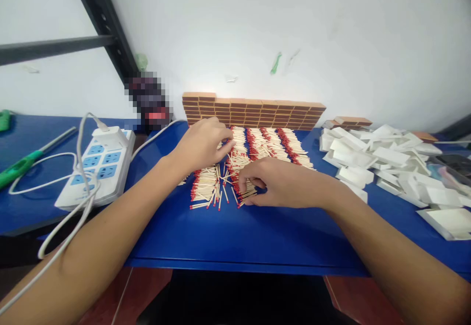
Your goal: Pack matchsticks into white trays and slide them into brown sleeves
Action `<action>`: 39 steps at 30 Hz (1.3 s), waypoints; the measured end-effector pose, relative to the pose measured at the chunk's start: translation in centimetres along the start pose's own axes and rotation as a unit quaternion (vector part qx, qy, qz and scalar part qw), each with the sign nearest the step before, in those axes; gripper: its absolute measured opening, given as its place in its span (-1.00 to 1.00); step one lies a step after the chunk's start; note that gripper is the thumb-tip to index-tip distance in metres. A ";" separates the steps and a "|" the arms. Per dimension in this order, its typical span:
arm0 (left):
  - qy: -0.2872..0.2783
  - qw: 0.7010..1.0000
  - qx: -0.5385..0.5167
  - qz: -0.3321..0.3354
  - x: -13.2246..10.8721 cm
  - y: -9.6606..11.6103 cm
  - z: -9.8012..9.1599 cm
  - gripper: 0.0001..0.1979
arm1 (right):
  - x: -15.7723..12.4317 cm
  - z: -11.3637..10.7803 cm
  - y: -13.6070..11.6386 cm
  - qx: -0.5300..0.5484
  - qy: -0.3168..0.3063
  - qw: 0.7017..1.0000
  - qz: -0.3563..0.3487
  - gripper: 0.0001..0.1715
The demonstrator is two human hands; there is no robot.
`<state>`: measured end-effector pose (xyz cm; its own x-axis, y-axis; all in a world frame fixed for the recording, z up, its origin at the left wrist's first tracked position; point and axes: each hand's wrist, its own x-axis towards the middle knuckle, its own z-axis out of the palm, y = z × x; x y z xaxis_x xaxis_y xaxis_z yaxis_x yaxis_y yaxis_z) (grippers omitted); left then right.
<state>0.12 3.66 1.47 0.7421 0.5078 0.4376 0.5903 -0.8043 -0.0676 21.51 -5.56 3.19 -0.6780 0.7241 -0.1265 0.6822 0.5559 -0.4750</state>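
Observation:
Red-tipped wooden matches lie in rough rows and loose heaps on the blue tabletop. My left hand is over the left rows, fingers curled and thumb drawn in near the index finger. What lies between its fingertips, if anything, is hidden. Nearer the front, my right hand is bent around the ends of some matches, with thumb and fingers closed on them. Several single matches lie scattered in the gap between both hands. Further rows stretch behind my right hand.
Stacked brown-sided matchboxes stand along the wall. White open box trays are piled at right, near a few more matchboxes. A power strip with a white cable and a green-handled tool are at left. The table's front edge runs below.

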 end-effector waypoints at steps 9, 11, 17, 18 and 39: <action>0.007 1.000 0.015 0.010 0.0 0.2 -0.2 -0.76 | 0.2 0.3 0.3 -0.001 -0.020 1.000 -0.002 -0.92; 0.008 1.000 0.016 0.009 0.0 0.1 -0.2 -0.76 | 0.2 0.4 0.3 -0.008 -0.003 1.000 -0.004 -0.95; 0.007 1.000 0.027 0.006 0.0 0.2 -0.3 -0.75 | 0.6 1.6 -0.5 -0.002 0.032 0.999 -0.029 -0.93; 0.004 1.000 0.029 0.007 0.0 0.3 -0.3 -0.75 | 0.7 1.9 -0.6 -0.005 0.033 0.999 -0.031 -0.91; 0.018 0.999 0.020 0.021 0.0 0.3 -0.1 -0.75 | 1.4 2.7 -0.8 -0.010 0.058 0.997 -0.055 -0.84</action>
<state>0.23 3.41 1.55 0.7551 0.4620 0.4652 0.5719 -0.8111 -0.1226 19.29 -6.12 1.08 -0.7134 0.7002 0.0269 0.6119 0.6413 -0.4629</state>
